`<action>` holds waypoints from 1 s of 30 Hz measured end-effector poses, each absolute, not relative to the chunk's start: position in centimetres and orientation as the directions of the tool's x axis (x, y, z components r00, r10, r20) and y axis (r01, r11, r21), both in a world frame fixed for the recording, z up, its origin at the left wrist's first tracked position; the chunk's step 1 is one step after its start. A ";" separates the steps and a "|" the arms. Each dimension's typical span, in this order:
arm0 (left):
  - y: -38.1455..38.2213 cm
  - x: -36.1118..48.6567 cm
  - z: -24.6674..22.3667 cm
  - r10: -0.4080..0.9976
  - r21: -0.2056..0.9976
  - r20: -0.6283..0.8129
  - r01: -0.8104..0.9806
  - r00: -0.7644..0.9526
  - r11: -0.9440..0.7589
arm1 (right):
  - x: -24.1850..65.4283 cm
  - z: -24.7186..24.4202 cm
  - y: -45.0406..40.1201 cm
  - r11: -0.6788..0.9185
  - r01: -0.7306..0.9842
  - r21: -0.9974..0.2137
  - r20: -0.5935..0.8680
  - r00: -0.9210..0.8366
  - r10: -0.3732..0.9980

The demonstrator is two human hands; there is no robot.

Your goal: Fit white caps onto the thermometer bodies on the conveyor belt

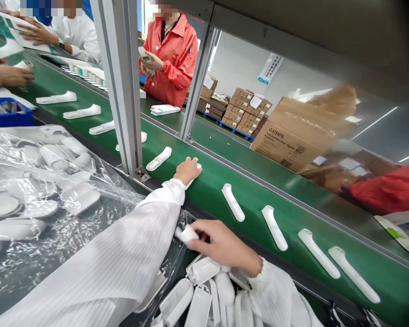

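My left hand (187,171) reaches over the green conveyor belt (209,190), its fingers closed around a white handheld thermometer housing that it mostly hides. Behind it on the belt lies another thermometer housing (159,159), hollow side up. In my right hand (221,243), between thumb and fingers, is a small white plastic cover (188,235), slightly blurred. Beneath that hand is a heap of white plastic covers (202,271) in a container lined with clear plastic. To the right, several white thermometer housings (233,203) lie spaced out along the belt.
A clear plastic bag (122,200) with more white shells (78,195) spreads at left. A metal post (122,91) rises beside the belt. Across it stands a person in a red jacket (172,59); other workers are at upper left near a blue bin (13,119). Cardboard boxes (286,131) stand behind.
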State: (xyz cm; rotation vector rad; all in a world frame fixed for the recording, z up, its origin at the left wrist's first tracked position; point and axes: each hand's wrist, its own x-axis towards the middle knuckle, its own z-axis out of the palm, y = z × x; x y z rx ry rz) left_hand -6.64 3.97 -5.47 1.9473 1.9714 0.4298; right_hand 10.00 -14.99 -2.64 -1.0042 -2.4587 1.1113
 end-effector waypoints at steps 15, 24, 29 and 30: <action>5.5 -5.2 -7.1 0.998 0.482 -0.014 0.875 0.058 -0.044 | 14.1 -4.6 -14.3 0.423 0.892 -0.159 0.013 -0.427 0.904; 4.8 -4.1 -6.9 0.998 0.470 -0.032 0.882 0.056 -0.034 | 12.5 -6.1 -8.0 0.262 0.914 -0.309 0.148 -0.226 0.963; 4.9 -3.4 -7.7 0.995 0.461 0.007 0.882 0.104 -0.095 | 12.4 -6.3 -7.9 0.370 0.918 -0.142 0.097 -0.359 0.928; 4.8 -3.2 -7.8 0.991 0.449 0.025 0.884 0.134 -0.131 | 12.7 -6.2 -8.0 0.396 0.910 -0.122 0.088 -0.388 0.918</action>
